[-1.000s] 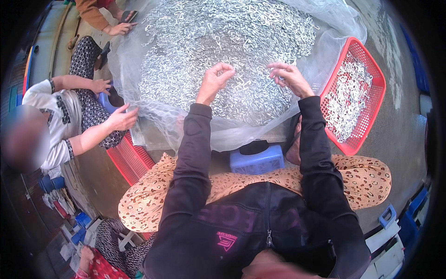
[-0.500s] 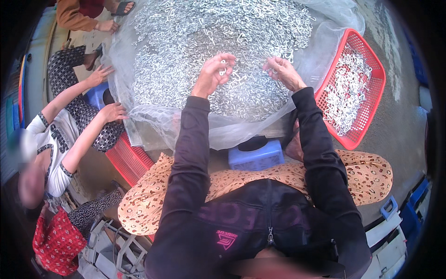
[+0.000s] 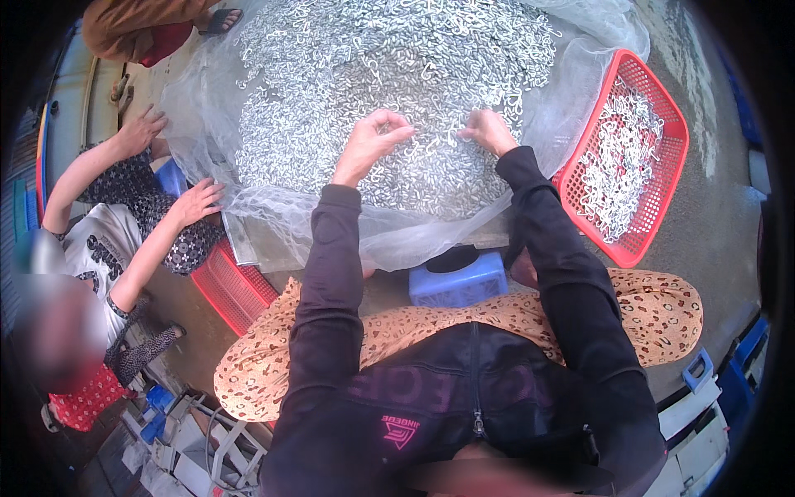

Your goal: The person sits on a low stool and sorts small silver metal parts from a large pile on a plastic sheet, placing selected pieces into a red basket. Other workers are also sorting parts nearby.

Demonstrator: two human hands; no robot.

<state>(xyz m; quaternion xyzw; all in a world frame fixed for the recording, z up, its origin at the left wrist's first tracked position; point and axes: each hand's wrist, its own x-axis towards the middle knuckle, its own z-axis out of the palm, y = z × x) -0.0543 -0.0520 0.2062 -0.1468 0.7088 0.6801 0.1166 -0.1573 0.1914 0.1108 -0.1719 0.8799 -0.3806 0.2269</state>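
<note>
left hand (image 3: 369,147): fingers curled | right hand (image 3: 490,132): fingertips bunched | anything held: cannot tell | small silvery-white curled pieces (image 3: 294,137): heaped on translucent white mesh sheet (image 3: 203,108) beneath | technique: pinch singly, lightly, avoiding tangles

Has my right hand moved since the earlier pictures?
Yes. Your right hand has shifted leftward, judged against the red basket, leaving a wider gap between them.
</note>
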